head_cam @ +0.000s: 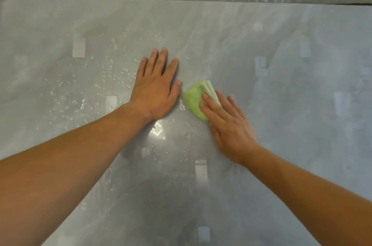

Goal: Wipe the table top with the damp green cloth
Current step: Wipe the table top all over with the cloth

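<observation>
2 hands | left hand (155, 90) flat on table (302, 124), fingers straight & wide | right hand (227, 124) flat on 1 green cloth (194, 98), mid table | many water drops (66, 98) on left

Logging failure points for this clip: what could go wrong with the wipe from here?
1. The left hand lies flat among the water droplets, blocking the green cloth; that patch may stay wet.
2. The right hand only presses down on the folded cloth without gripping it, so the cloth could slide out or unfold mid-stroke.
</observation>
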{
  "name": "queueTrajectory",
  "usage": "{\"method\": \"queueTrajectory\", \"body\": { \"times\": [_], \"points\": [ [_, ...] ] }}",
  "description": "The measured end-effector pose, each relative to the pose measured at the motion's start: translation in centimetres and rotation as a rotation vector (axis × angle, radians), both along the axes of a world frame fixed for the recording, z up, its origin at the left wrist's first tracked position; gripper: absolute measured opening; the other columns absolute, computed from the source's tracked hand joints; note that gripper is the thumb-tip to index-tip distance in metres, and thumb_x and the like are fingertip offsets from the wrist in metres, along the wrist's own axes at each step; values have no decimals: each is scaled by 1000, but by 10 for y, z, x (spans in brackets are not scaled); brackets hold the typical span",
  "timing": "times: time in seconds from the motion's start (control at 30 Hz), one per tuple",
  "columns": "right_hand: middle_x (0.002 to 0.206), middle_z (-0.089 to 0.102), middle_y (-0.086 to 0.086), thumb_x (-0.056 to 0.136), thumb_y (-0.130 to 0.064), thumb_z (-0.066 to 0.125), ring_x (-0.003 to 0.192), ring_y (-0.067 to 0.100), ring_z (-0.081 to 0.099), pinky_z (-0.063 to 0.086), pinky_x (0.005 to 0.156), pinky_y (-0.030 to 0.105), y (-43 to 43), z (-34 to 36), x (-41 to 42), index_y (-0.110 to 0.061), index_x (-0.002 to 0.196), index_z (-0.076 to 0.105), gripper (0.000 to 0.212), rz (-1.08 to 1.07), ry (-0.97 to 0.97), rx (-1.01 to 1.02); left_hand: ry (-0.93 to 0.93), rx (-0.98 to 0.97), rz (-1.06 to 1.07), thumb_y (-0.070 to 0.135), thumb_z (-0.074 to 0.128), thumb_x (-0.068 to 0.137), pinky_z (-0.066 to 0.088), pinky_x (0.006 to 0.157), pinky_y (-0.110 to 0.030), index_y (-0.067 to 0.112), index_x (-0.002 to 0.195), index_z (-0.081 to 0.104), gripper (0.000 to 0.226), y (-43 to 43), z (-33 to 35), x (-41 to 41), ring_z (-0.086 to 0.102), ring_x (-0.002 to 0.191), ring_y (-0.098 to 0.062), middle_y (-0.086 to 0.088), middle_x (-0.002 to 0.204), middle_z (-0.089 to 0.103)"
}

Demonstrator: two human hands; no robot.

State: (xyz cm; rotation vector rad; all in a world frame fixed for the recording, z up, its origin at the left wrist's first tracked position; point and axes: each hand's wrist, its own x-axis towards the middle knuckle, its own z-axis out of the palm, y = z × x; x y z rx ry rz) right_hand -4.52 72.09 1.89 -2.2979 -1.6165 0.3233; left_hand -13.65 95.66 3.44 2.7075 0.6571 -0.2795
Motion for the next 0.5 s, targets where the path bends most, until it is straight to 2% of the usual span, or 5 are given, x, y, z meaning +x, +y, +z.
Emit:
{"method": "queueTrajectory", "body": {
  "times": [0.1,0.23,0.33,0.4,0.5],
  "points": [
    [158,37,3,97,-17,40,148,34,29,22,120,53,8,-3,30,-17,146,48,50,-157,-18,24,-38,-4,4,47,17,100,-8,123,-43,19,158,20,64,-12,3,-20,-8,154,-26,-11,168,-1],
    [161,31,1,98,-15,40,150,34,22,15,123,49,29,1,21,-18,150,41,52,-478,84,-2,-38,-13,42,50,19,101,-7,123,-42,21,155,27,62,-31,5,-48,-2,154,-27,-13,167,6],
    [161,31,3,93,-9,45,148,38,24,20,121,52,5,6,-27,-14,149,42,56,-293,52,-10,-50,-47,49,54,16,99,-4,123,-43,21,155,30,66,-47,9,-65,3,154,-26,-11,166,12],
    [162,30,0,99,-18,43,150,33,21,20,122,50,-28,9,-56,-15,149,43,50,-121,59,-25,-82,-86,61,55,19,98,7,123,-45,19,153,34,67,-58,16,-70,13,152,-27,-9,164,21],
    [157,39,-5,102,-32,42,150,25,26,26,119,51,-55,17,-62,-17,140,55,43,-94,221,21,-125,-178,55,52,31,99,22,115,-42,18,149,40,61,-78,30,-66,34,141,-27,-5,153,43]
  ]
}}
